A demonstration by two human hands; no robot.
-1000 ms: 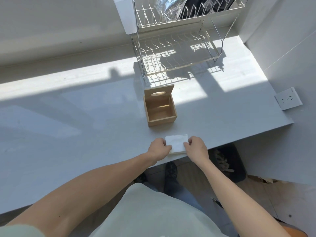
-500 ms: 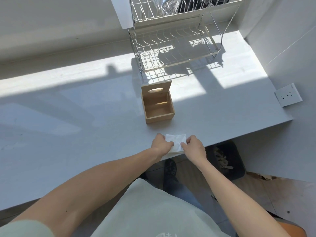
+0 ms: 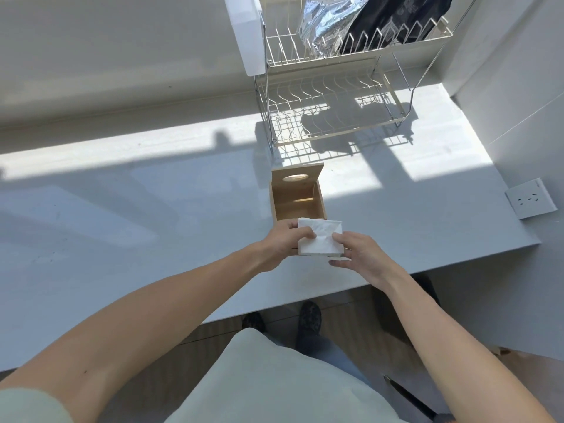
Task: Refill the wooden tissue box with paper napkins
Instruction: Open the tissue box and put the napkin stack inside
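Observation:
The wooden tissue box (image 3: 297, 199) stands on the grey counter (image 3: 122, 227) with its lid swung up at the back; the lid has an oval slot. The inside of the box looks empty. A white stack of paper napkins (image 3: 319, 236) is lifted just in front of the box, covering its front wall. My left hand (image 3: 282, 241) grips the stack's left edge, thumb on top. My right hand (image 3: 358, 254) pinches its right edge with thumb and fingers.
A two-tier wire dish rack (image 3: 332, 96) stands behind the box, with a foil bag (image 3: 326, 19) and a black bag (image 3: 396, 16) on its top tier. A wall socket (image 3: 531, 198) is on the right wall. The counter's front edge runs just below my hands.
Both hands lifted the napkin stack off the counter's front edge and carried it forward to the box's front wall. The view also shifted nearer to the counter.

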